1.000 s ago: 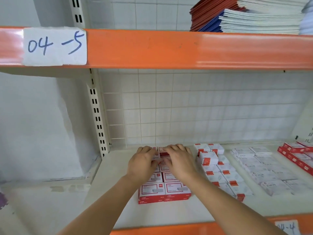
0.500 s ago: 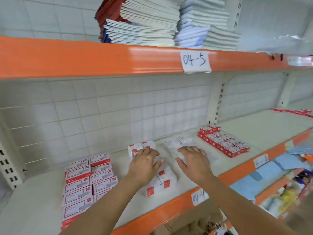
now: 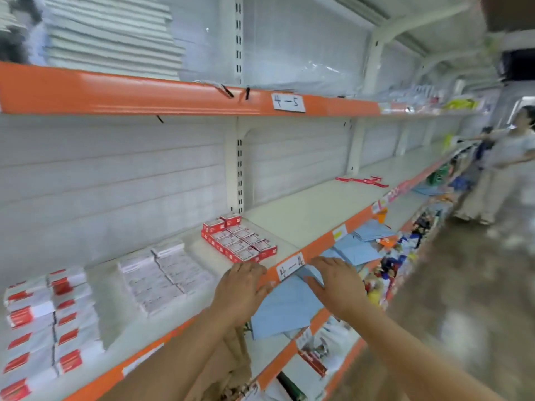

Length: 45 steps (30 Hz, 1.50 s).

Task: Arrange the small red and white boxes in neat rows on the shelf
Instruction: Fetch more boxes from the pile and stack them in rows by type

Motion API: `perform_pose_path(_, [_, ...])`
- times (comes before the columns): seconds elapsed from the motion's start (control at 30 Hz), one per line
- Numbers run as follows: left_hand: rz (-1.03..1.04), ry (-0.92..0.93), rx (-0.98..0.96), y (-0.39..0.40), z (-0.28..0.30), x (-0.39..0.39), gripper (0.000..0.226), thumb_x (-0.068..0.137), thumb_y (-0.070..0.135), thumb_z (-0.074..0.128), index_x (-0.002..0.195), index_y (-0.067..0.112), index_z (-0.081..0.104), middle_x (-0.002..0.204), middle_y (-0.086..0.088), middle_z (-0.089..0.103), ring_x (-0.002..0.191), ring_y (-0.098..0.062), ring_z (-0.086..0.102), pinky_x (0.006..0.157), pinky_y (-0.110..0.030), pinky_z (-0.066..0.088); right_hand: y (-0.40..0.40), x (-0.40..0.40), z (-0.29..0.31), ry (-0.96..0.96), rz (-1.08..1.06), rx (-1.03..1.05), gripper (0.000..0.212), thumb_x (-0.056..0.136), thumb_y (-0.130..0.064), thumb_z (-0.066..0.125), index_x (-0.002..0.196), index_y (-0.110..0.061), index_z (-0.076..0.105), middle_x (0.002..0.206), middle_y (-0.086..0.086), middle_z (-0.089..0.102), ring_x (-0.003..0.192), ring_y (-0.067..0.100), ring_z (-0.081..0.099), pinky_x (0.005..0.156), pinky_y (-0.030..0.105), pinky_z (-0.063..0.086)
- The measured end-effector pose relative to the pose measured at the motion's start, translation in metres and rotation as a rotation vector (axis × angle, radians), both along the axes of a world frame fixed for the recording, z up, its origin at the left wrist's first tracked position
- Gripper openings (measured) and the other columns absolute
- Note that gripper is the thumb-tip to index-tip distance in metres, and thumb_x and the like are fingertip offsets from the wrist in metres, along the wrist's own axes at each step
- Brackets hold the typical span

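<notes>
Both hands were held flat and empty at the shelf's orange front edge: the left hand at 6 o'clock, the right hand just beside it at 4 o'clock, by a "4-4" label. Red and white boxes were seen in rows at the centre; more boxes were stacked at 8 o'clock.

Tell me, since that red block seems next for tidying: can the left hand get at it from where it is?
Probably yes. The left hand rests open at the orange shelf edge, just in front of the red boxes, with only bare shelf between and nothing held.
</notes>
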<state>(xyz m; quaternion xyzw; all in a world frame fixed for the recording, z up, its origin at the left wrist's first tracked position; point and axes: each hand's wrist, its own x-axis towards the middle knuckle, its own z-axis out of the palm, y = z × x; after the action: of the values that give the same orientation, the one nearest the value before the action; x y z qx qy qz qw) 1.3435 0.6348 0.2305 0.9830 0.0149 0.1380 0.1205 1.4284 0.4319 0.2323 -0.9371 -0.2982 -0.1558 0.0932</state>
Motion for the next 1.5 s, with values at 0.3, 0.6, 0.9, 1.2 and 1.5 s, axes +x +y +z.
perform_pose_path(0.3, [-0.172, 0.062, -0.027, -0.098, -0.008, 0.117, 0.045, 0.098, 0.050, 0.035, 0.136, 0.027, 0.043, 0.140, 0.006, 0.041, 0.130, -0.015, 0.033, 0.107, -0.030, 0.029, -0.094, 0.079, -0.005, 0.064, -0.134, 0.022, 0.047, 0.098, -0.049, 0.036, 0.139, -0.027, 0.042, 0.138, -0.009, 0.049, 0.124, 0.016, 0.045, 0.101, 0.031, 0.036])
perform_pose_path(0.6, [-0.277, -0.008, -0.013, -0.135, -0.001, 0.274, 0.043, 0.097, 0.049, 0.038, 0.133, 0.027, 0.046, 0.138, 0.009, 0.044, 0.129, -0.014, 0.035, 0.104, -0.027, 0.029, -0.131, 0.200, 0.001, 0.069, -0.252, 0.027, 0.044, 0.099, -0.045, 0.036, 0.137, -0.025, 0.045, 0.132, -0.006, 0.054, 0.114, 0.015, 0.053, 0.087, 0.030, 0.043])
perform_pose_path(0.9, [-0.361, 0.033, -0.016, -0.166, 0.001, 0.415, 0.044, 0.097, 0.048, 0.039, 0.134, 0.027, 0.046, 0.139, 0.007, 0.043, 0.130, -0.016, 0.035, 0.106, -0.030, 0.029, -0.167, 0.328, 0.005, 0.055, -0.327, 0.066, 0.040, 0.098, -0.043, 0.039, 0.133, -0.025, 0.049, 0.115, -0.003, 0.063, 0.102, 0.018, 0.057, 0.072, 0.028, 0.040])
perform_pose_path(1.2, [-0.289, 0.022, -0.004, -0.226, -0.002, 0.540, 0.041, 0.097, 0.045, 0.041, 0.132, 0.026, 0.047, 0.138, 0.006, 0.044, 0.128, -0.017, 0.036, 0.104, -0.028, 0.029, -0.231, 0.467, 0.000, 0.074, -0.291, 0.072, 0.044, 0.099, -0.043, 0.038, 0.138, -0.023, 0.042, 0.132, 0.000, 0.055, 0.118, 0.022, 0.052, 0.089, 0.035, 0.045])
perform_pose_path(1.5, [-0.111, 0.029, -0.020, -0.295, 0.007, 0.644, 0.043, 0.098, 0.046, 0.037, 0.135, 0.026, 0.045, 0.145, 0.005, 0.039, 0.133, -0.016, 0.031, 0.106, -0.027, 0.026, -0.297, 0.603, 0.019, 0.050, -0.107, 0.003, 0.041, 0.099, -0.042, 0.037, 0.135, -0.024, 0.045, 0.128, 0.000, 0.056, 0.112, 0.022, 0.052, 0.087, 0.033, 0.044])
